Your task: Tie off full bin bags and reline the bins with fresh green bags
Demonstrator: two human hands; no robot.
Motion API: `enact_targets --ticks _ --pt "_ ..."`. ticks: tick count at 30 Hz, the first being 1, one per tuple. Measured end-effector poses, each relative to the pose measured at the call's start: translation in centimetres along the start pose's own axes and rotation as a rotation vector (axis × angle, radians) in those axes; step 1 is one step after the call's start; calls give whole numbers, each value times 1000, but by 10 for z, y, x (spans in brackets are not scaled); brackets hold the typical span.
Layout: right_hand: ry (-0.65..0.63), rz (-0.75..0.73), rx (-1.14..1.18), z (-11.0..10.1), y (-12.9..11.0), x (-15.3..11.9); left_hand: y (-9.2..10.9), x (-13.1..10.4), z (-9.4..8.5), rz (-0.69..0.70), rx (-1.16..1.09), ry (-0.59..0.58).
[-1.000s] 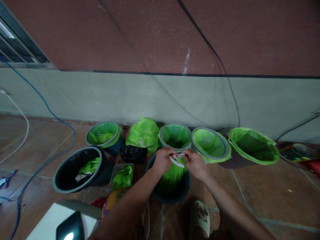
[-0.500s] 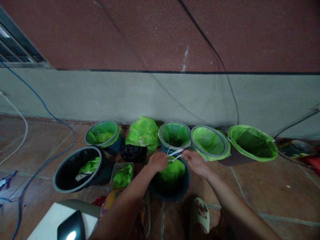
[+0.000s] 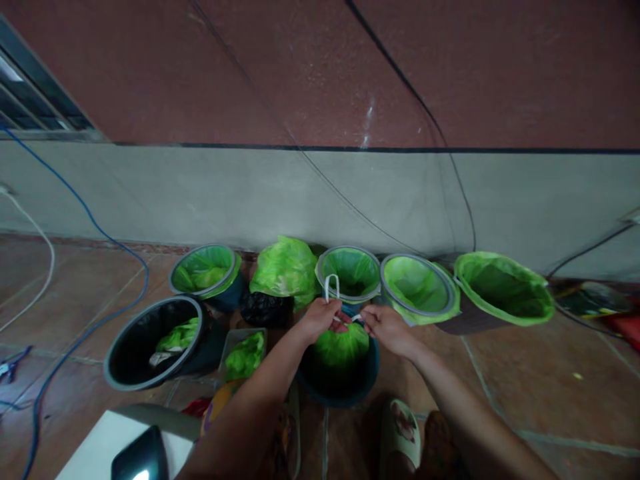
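Between my feet stands a dark bucket (image 3: 345, 398) with a gathered green plastic bag (image 3: 341, 350) in it. Above the bag, my left hand (image 3: 321, 319) is closed on a white drawstring (image 3: 332, 283), which rises from the fingers in an upright loop. Close on its right, my right hand (image 3: 387, 328) pinches another part of the same white drawstring. A short stretch of the string shows between the two hands. The fingers partly hide the bag's gathered neck, so I cannot tell how the string is crossed there.
Green-lined bins (image 3: 420, 283) and a filled green bag (image 3: 285, 267) line the wall. At left stand a dark bin (image 3: 113, 363) and a small clear container (image 3: 227, 350). A blue cable (image 3: 90, 333) crosses the floor. A white box (image 3: 95, 447) bears a dark device (image 3: 140, 460).
The drawstring, earlier stretched as crossing strips between my hands, now stands up in a loop from my left hand. My hands have shifted slightly, with the fingers reaching closer together.
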State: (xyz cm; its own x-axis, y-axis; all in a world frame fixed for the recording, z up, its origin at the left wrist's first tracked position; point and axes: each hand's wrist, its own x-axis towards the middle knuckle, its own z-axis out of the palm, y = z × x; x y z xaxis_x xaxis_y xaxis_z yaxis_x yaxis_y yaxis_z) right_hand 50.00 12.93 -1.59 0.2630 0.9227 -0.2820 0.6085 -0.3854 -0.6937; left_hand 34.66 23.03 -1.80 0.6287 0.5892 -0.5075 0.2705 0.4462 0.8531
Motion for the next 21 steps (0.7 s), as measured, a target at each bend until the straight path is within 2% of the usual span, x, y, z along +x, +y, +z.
enact_targets --ticks 2,5,8,12,15,21 --pt "12 -8 -7 0 1 0 -2 0 0 8 1 14" --pt "92 -26 22 1 1 0 -5 2 -1 123 56 51" --pt "128 -3 227 4 -4 1 -8 3 1 241 159 29" --pt "32 92 516 11 -16 -1 -12 4 8 330 224 8" --pt "-30 152 526 10 -22 -5 -13 4 10 364 252 -10" --pt "14 -59 444 5 -20 -3 -17 5 7 302 322 -42"
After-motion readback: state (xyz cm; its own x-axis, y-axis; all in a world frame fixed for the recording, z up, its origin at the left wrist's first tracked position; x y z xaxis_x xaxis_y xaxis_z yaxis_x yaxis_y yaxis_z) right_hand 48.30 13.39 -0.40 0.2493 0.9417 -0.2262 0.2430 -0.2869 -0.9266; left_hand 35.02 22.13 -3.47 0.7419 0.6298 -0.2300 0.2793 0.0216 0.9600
